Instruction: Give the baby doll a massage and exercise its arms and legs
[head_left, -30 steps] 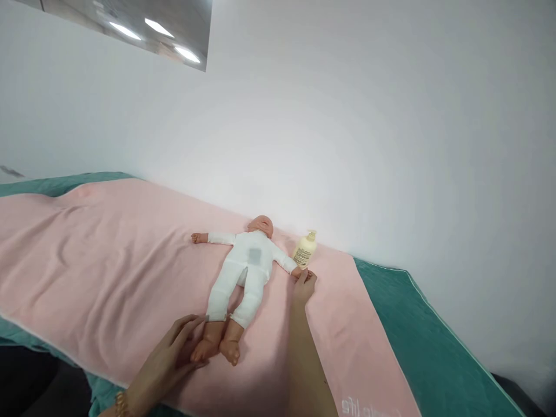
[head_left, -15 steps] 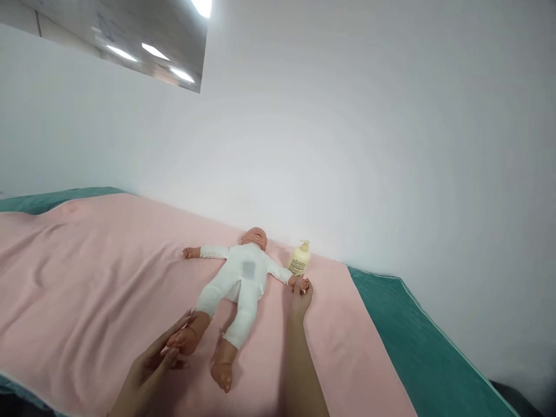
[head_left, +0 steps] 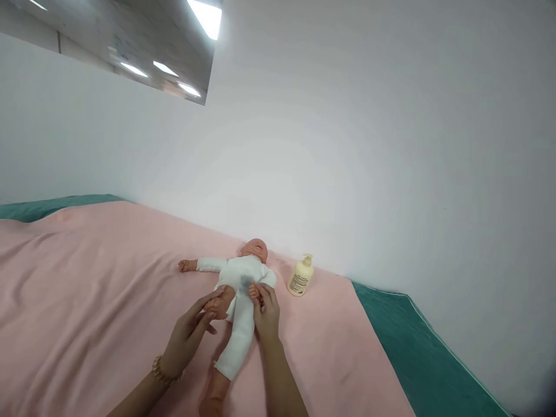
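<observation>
1. Left hand [head_left: 185, 341]: closed on the raised foot of the white-clothed, tan-plastic baby doll [head_left: 240, 341], lying on the soft pink cloth [head_left: 330, 353].
2. Right hand [head_left: 267, 315]: pinching its fist over the belly; apparently a limb-folding step, calling for gentle, even grips.
3. Beyond: pale-yellow plastic pump bottle [head_left: 300, 277], upright.

Pale wall [head_left: 369, 145] behind, glossy panel [head_left: 130, 40] upper L w/ bright lights [head_left: 207, 18], green cover [head_left: 425, 347] lower R
</observation>
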### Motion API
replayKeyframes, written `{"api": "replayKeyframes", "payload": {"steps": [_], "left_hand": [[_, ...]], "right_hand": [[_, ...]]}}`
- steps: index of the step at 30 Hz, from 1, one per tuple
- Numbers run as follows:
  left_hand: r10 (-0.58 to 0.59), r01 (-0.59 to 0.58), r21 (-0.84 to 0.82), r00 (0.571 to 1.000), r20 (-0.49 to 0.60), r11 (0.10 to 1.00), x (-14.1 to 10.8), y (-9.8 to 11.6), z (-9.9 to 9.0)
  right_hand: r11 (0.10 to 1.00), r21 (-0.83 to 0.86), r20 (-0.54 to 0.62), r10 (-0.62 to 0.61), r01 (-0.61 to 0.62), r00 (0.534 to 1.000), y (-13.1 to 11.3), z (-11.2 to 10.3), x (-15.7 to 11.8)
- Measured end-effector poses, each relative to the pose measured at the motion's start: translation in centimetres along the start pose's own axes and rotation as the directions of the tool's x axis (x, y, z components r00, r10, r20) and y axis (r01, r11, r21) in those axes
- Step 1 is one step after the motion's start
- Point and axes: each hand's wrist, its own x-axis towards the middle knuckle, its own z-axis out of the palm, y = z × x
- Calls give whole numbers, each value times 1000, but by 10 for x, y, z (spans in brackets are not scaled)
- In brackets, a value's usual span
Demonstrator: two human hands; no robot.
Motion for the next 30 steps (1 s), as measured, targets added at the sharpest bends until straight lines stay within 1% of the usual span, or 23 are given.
{"api": "replayKeyframes", "payload": {"steps": [1,3,5,8,10,13,15,16,17,18,19,21,23,25,26,28,30], "left_hand": [[10,-10,2,1000,7,1000,7,-2,3],[19,-19,-1,999,37,1000,20,-6,6],[17,-16,-6,998,62,1000,30,-8,9],[19,-19,0,998,62,1000,39,-7,13],[18,-18,4,998,57,1000,38,-5,14],[-2,1,22,998,56,1000,28,1,12],[-25,22,63,998,49,998,15,5,7],[-34,30,88,999,40,996,8,7,4],[-38,34,111,999,32,993,0,8,0],[-37,33,130,999,26,991,-8,9,-5],[-32,28,145,999,24,989,-16,9,-10],[-34,27,171,999,40,985,-33,7,-20],[-59,45,191,996,68,981,-51,1,-29],[-98,79,202,991,87,976,-68,-8,-36],[-112,93,203,990,86,975,-76,-12,-40],[-127,111,199,990,67,974,-90,-21,-45],[-131,117,192,990,57,974,-99,-29,-48]], "right_hand": [[999,-14,50,-31,32,998,1,1,0],[998,-36,116,-54,59,992,3,0,-1],[997,-46,150,-60,68,987,4,0,0],[997,-36,158,-68,75,985,5,0,-1],[998,-19,138,-50,53,989,6,0,-1],[1000,18,79,22,-24,997,7,-1,-2],[994,48,2,103,-103,995,8,-4,-2],[986,65,-52,159,-155,986,8,-5,-2],[972,86,-113,226,-217,968,8,-7,-2],[953,112,-174,299,-283,938,9,-10,-1],[928,144,-229,370,-344,901,11,-13,0],[867,234,-328,495,-439,804,17,-21,0],[815,323,-403,578,-481,710,27,-31,0],[778,379,-454,628,-500,633,41,-41,-1],[766,394,-467,643,-509,607,48,-46,-3],[748,414,-472,664,-519,580,62,-54,-6],[742,429,-463,670,-515,581,72,-58,-10]]}}
